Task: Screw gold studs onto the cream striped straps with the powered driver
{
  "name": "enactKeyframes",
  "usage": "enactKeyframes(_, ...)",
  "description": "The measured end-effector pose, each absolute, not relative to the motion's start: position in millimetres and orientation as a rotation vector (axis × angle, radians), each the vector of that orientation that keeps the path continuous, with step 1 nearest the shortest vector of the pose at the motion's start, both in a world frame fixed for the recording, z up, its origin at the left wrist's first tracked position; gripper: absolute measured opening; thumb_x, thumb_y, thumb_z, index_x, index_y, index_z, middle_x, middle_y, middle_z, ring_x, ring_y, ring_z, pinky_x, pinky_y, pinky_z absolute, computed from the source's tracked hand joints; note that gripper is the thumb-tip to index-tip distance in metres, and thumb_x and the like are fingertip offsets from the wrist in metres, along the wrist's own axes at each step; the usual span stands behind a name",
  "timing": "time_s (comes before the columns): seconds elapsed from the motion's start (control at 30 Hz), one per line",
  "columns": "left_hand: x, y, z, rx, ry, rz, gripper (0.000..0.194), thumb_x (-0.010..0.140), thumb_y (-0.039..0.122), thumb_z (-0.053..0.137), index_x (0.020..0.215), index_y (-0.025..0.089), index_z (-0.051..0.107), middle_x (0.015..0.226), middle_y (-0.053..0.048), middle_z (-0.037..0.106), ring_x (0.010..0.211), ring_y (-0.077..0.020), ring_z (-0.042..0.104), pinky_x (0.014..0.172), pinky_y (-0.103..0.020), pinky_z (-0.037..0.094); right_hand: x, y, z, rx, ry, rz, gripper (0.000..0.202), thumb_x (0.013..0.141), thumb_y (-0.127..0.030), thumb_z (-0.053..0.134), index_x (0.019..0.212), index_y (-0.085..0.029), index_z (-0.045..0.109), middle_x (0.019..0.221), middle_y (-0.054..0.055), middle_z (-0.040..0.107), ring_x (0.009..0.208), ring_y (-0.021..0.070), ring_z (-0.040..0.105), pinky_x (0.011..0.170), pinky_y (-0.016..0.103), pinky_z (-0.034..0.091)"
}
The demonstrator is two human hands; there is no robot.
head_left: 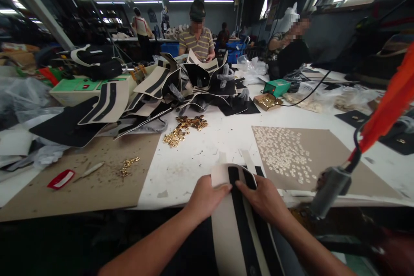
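A cream panel with two black stripes (226, 228) hangs over the table's front edge toward my lap, its top end bent up. My left hand (207, 196) grips its left edge, thumb on the front face. On the right edge my right hand (263, 194) holds the same panel, thumb against the black stripe. Both thumbs lie close together near the top; the other fingers are hidden behind it. Two pale strips stick up behind the panel's upper end.
Striped panels (155, 82) pile up at the back. Gold hardware (184, 127) lies mid-table, small pale rings (284, 153) on the right cardboard. A red dish (61, 179) sits left. A grey tool with an orange sleeve (333, 187) hangs at right. People sit across the table.
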State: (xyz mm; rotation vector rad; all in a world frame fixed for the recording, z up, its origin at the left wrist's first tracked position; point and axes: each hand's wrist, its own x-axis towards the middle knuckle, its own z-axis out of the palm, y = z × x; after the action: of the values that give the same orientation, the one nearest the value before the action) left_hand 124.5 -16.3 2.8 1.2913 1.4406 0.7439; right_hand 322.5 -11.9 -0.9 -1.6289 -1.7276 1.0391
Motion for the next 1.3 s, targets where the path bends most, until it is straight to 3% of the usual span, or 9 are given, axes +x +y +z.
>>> enactKeyframes(0.17,123,15,-2,1.431,1.509,0.677,0.014,0.080,0.025,0.067,0.080,0.015,0.078,0.080,-0.007,0.078,0.078,-0.0265,0.072,0.068,-0.031,0.049,317,10,-11,-1.851,-1.976,0.686,0.031,0.099,-0.041,0.056,0.106,-0.019,0.077,0.105,0.015,0.080,0.103,0.0355,0.075,0.086,0.041,0.053)
enactKeyframes(0.33,124,22,-11,1.429,1.478,0.703,0.014,0.081,0.024,0.066,0.081,0.016,0.077,0.081,-0.007,0.079,0.078,-0.0257,0.072,0.068,-0.031,0.049,313,16,-18,-1.950,-2.020,0.534,0.030,0.097,-0.044,0.058,0.102,-0.021,0.077,0.099,0.013,0.081,0.094,0.0342,0.076,0.078,0.037,0.052)
enactKeyframes(0.87,126,32,-16,1.425,1.453,0.756,0.016,0.085,0.023,0.064,0.091,0.019,0.078,0.090,-0.006,0.081,0.086,-0.0276,0.074,0.074,-0.033,0.051,311,27,-21,-2.002,-2.011,0.507,0.028,0.096,-0.045,0.060,0.092,-0.021,0.075,0.089,0.013,0.080,0.087,0.0357,0.076,0.071,0.037,0.049)
enactKeyframes(1.1,123,32,-9,1.313,1.374,0.714,0.019,0.085,0.025,0.064,0.095,0.018,0.078,0.090,-0.006,0.081,0.086,-0.0278,0.074,0.074,-0.033,0.053,316,29,-13,-1.926,-1.888,0.779,0.027,0.094,-0.044,0.062,0.093,-0.022,0.078,0.090,0.010,0.081,0.088,0.0327,0.076,0.074,0.036,0.053)
enactKeyframes(1.3,125,34,-10,1.347,1.448,0.705,0.016,0.084,0.024,0.064,0.091,0.019,0.078,0.085,-0.005,0.080,0.082,-0.0274,0.073,0.070,-0.032,0.051,314,32,-12,-1.981,-1.907,0.734,0.026,0.093,-0.044,0.062,0.092,-0.021,0.077,0.091,0.011,0.081,0.091,0.0356,0.075,0.078,0.040,0.053)
